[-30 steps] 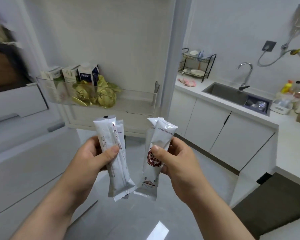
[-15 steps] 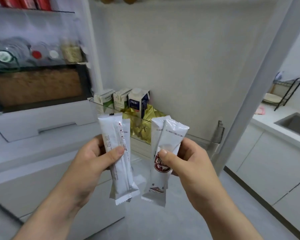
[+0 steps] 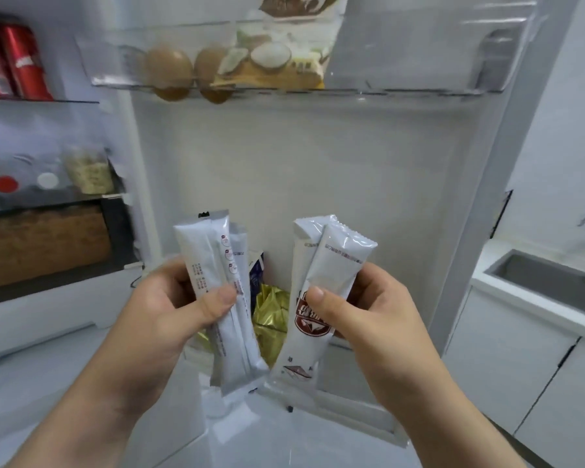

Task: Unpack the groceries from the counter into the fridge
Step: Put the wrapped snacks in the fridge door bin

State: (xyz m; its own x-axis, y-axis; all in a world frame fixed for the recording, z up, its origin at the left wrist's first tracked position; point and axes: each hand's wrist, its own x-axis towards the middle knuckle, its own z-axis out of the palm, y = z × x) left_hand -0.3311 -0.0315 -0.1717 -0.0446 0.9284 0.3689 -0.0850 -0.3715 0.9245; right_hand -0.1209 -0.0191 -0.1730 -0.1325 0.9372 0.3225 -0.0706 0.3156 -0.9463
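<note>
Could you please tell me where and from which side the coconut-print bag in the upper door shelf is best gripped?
Pinch the coconut-print bag by its upper part, which stands above the door shelf, reaching from the front and above. Its lower part sits behind the shelf's front wall, with eggs close on its left, so a side approach looks cramped.

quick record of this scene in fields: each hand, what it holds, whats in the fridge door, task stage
left hand: grips two plain white packets, upright
right hand: grips two logo packets, front one with a red-brown emblem
fridge door: open
upper door bin: two eggs, a snack bag
lower door area: gold packets and a blue carton, partly hidden behind the held packets
fridge shelf: red cans
task stage: packets in hand, not yet stowed
</note>
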